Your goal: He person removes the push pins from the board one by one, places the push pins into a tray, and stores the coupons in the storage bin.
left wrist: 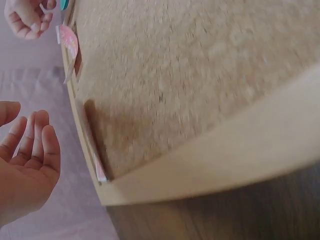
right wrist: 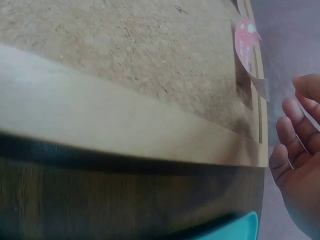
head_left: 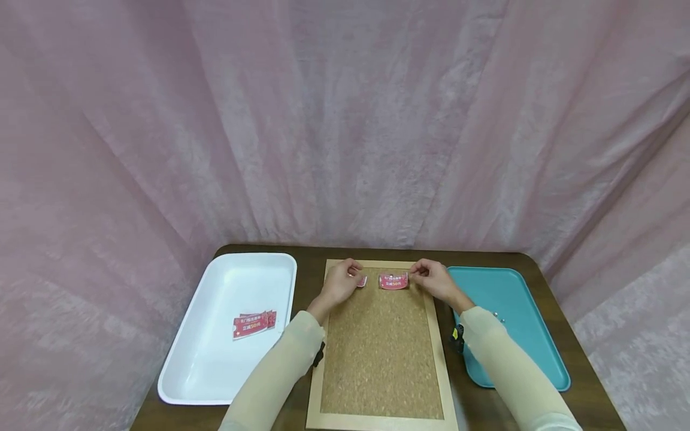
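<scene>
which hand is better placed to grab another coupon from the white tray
Left, probably: the left hand is nearer the white tray and its coupons, and seems to hold nothing. The right hand is over the right side of the board, nearer the blue tray.

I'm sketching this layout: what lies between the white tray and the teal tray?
The framed corkboard, with red coupons near its far edge and dark tabletop on either side. The head view shows this.

One corkboard [head_left: 383, 353], two trays [head_left: 210, 365] [head_left: 533, 347], one table [head_left: 309, 269]
</scene>
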The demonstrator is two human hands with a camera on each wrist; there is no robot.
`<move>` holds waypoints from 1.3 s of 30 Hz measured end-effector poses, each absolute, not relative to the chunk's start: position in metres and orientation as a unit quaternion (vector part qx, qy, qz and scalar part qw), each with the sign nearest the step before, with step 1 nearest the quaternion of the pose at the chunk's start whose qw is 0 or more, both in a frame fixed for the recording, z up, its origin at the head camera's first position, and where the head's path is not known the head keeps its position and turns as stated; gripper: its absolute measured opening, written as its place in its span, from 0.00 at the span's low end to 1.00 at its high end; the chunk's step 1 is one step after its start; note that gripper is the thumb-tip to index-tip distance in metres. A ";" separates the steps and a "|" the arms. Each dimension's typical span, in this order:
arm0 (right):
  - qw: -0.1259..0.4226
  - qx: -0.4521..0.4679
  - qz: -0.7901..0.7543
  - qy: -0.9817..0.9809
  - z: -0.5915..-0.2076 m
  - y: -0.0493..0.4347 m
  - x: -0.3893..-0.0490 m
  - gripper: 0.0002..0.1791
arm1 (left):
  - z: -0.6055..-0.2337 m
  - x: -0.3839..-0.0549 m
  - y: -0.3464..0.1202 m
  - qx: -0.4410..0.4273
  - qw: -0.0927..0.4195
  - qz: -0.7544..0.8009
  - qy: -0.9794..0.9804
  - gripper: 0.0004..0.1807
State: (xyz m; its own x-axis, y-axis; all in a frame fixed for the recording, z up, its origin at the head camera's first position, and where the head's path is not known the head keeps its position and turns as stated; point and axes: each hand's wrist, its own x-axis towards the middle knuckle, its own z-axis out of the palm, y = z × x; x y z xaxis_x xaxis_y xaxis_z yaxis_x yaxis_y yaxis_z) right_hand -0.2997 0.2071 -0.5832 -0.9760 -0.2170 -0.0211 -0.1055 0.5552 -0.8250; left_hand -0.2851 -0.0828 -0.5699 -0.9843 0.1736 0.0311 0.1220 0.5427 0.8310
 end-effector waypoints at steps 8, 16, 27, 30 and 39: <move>0.045 -0.095 -0.451 0.886 -0.597 0.197 -0.300 0.08 | -0.582 -0.282 -0.065 0.091 0.046 0.478 0.873 0.13; 0.022 -0.096 -0.452 0.886 -0.601 0.189 -0.305 0.07 | -0.591 -0.286 -0.049 0.087 0.031 0.470 0.878 0.11; 0.048 -0.090 -0.459 0.882 -0.612 0.176 -0.305 0.06 | -0.602 -0.286 -0.036 0.068 0.071 0.466 0.879 0.11; 0.044 -0.088 -0.457 0.884 -0.612 0.170 -0.307 0.05 | -0.604 -0.287 -0.036 0.069 0.069 0.469 0.878 0.10; 0.065 -0.082 -0.463 0.880 -0.614 0.160 -0.308 0.06 | -0.617 -0.285 -0.029 0.067 0.068 0.448 0.889 0.08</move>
